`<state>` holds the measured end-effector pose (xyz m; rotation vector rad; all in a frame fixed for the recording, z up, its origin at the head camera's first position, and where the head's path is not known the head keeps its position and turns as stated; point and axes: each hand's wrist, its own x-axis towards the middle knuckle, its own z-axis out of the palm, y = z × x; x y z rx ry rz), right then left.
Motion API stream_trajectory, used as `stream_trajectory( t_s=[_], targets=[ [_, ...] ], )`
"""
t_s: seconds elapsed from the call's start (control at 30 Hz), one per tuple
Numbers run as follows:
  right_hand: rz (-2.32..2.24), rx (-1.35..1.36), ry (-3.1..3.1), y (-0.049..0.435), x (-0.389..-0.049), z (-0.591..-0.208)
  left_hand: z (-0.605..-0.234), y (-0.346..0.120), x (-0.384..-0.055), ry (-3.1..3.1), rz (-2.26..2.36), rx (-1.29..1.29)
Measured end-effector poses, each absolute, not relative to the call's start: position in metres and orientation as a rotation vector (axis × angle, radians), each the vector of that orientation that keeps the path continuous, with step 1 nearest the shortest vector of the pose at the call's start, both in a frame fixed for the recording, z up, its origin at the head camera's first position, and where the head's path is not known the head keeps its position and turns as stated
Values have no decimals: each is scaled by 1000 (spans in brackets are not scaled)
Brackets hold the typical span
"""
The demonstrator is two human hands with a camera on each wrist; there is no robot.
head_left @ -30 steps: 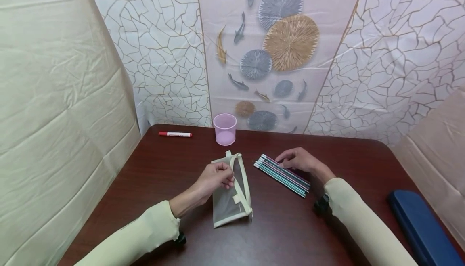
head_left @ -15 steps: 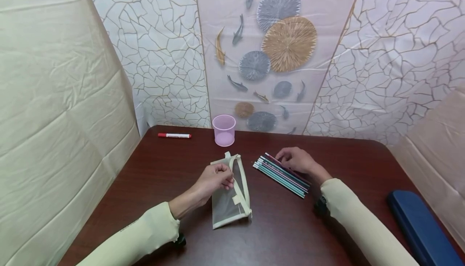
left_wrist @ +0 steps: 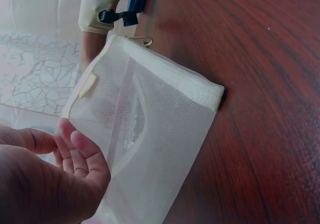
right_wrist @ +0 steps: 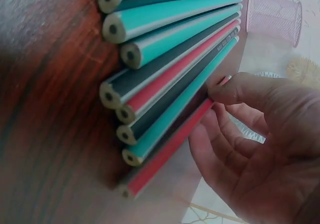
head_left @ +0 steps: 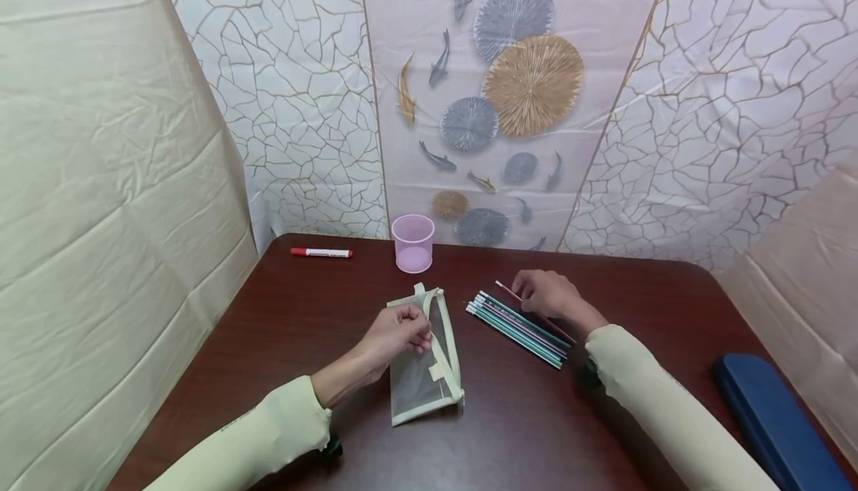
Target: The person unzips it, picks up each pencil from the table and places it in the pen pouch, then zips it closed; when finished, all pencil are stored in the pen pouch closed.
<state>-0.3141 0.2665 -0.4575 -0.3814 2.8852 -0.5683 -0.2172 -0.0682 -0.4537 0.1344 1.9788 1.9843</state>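
Observation:
A cream mesh zip pouch (head_left: 414, 385) lies on the table with its zip edge gaping. My left hand (head_left: 401, 329) pinches the edge of its opening; in the left wrist view, the fingertips overlap the pouch's trim (left_wrist: 75, 97). To the right of it, several pencils (head_left: 518, 331) with white ends lie side by side, teal, dark and red, their near ends unsharpened. My right hand (head_left: 550, 294) pinches a red and dark pencil (right_wrist: 172, 156) between thumb and fingers, its white end tilted up and apart from the row.
A pink mesh pen cup (head_left: 413, 245) stands at the back of the table (head_left: 281, 327), with a red and white marker (head_left: 322, 252) to its left. A dark blue case (head_left: 780, 416) lies at the right edge. Fabric hangs close around the back and sides.
My right hand has drawn the red pencil away from the row's far side and raised its white end. My left hand has stayed at the pouch opening.

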Motion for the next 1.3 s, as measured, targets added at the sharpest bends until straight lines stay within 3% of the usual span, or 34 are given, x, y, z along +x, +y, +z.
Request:
stream_trajectory(
  t_s=[0.33,0.6,0.97,1.3],
  targets=[
    [-611,-461,2995,259,-309,-428,-455,-67,-219,1976,1975,147],
    [-1224,-492,2690,229,-285,-402,-454,-66,-220,1984,1971,155],
    [-1982,-215,2179,180,-253,-418,-453,-59,-220,1979,1963,167],
    [-1970,-75,2129,152,-234,-444,-454,-56,-223,1994,1975,134]
  ],
)
